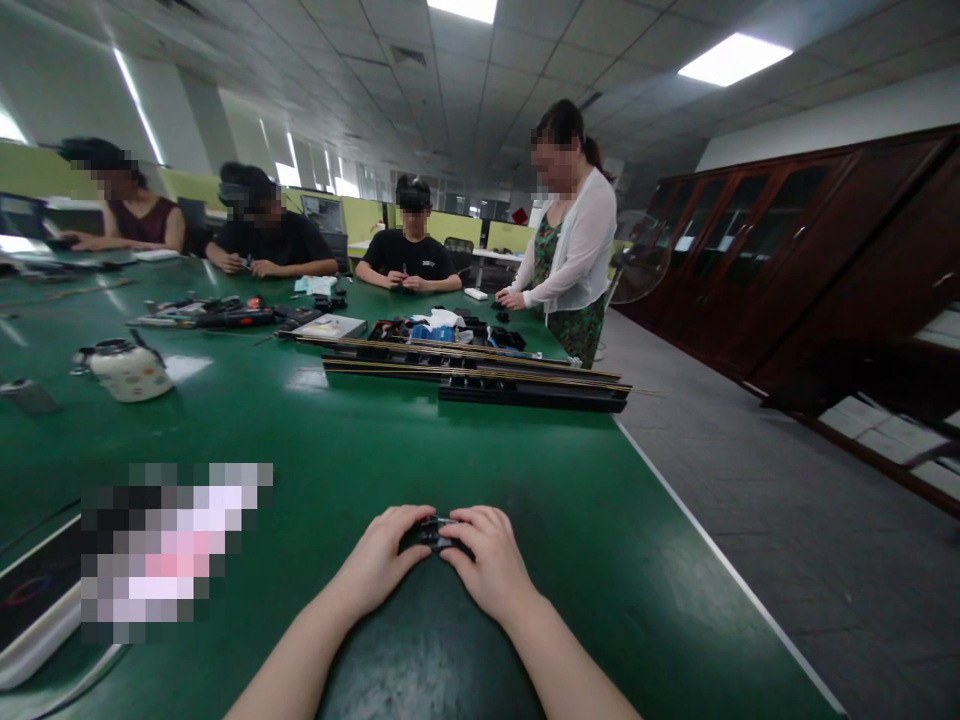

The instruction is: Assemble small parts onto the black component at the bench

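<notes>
Between my two hands, low over the green table (pixel 577 560), is a small dark object (pixel 435 537) with a few shiny grey parts; its kind is too small to make out. My left hand (pixel 385 555) closes on its left side, with the thumb below and the fingers above. From the other side my right hand (pixel 486 552) grips it with thumb and curled fingertips. The fingertips of both hands nearly meet over it and hide part of it.
Long black rails with thin brass-coloured rods (pixel 480 378) lie across the table ahead. A patterned pot (pixel 129 372) stands at left, behind a white-edged device (pixel 45 625) with a cable. Beyond are tools (pixel 225 312) and several people, one standing (pixel 574 230). The table's edge runs along the right.
</notes>
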Demonstrator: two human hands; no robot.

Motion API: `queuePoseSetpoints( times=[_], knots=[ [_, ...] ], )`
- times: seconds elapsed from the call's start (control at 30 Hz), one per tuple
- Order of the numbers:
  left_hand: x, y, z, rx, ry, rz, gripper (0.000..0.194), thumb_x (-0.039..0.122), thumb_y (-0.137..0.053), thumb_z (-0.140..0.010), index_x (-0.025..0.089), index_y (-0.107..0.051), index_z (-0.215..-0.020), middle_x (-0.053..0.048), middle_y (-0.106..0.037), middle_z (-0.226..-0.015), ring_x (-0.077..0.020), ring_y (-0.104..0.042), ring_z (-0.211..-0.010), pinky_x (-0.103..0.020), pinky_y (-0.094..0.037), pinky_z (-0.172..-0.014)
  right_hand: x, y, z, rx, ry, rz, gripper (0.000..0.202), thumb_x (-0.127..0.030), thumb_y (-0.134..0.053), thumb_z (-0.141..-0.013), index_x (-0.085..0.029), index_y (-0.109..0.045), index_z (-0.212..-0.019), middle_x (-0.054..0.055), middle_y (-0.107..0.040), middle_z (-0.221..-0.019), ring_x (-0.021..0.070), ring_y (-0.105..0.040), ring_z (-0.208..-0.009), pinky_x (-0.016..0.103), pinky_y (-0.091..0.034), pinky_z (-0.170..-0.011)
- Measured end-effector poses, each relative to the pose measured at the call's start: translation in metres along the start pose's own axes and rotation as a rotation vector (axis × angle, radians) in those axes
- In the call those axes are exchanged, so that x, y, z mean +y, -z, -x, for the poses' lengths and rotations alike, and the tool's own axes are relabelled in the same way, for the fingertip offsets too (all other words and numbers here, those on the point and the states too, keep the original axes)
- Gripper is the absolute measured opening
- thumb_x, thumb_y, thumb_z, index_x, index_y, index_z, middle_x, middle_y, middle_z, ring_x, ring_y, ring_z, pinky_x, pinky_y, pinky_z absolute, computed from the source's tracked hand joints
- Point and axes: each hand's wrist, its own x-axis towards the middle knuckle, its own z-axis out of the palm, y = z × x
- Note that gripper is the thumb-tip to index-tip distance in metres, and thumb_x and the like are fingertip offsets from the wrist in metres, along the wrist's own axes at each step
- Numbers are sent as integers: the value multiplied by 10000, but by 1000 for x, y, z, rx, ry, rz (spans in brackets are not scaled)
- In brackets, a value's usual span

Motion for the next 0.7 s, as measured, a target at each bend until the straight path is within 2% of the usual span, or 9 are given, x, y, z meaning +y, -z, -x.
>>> queuePoseSetpoints(
  times=[0.23, 0.57, 0.63, 0.7],
  knots=[
    [-2, -2, 0, 11, -21, 13, 349, 192, -593, -719, 253, -566, -1062, -35, -637, -1040, -214, -564, -982, -400, -439, -886, -1, 1, 2, 20, 55, 16, 204, -227, -562, -800, -287, -608, -989, 17, -625, -1028, 185, -533, -974, 380, -380, -889],
    [-6, -4, 0, 13, -17, -8, 349, 210, -590, -726, 235, -560, -1073, -45, -633, -1053, -210, -558, -994, -391, -432, -894, 3, -2, 0, -4, -46, -6, 237, -237, -667, -710, -333, -635, -924, -28, -646, -1010, 179, -559, -954, 372, -390, -870],
    [-1, -3, -3, 20, -19, 10, 371, 242, -585, -727, 243, -543, -1096, -47, -624, -1076, -219, -549, -1017, -404, -423, -909, 3, -1, 0, 7, -39, -20, 245, -233, -664, -705, -337, -634, -925, -32, -647, -1000, 169, -565, -945, 358, -395, -865],
    [12, -1, -1, 51, -21, 55, 414, 293, -567, -734, 247, -504, -1141, -59, -588, -1141, -237, -508, -1085, -431, -389, -947, 3, 0, 0, 14, -33, -31, 251, -228, -664, -700, -335, -634, -925, -32, -649, -986, 163, -567, -943, 344, -400, -858]
  ],
)
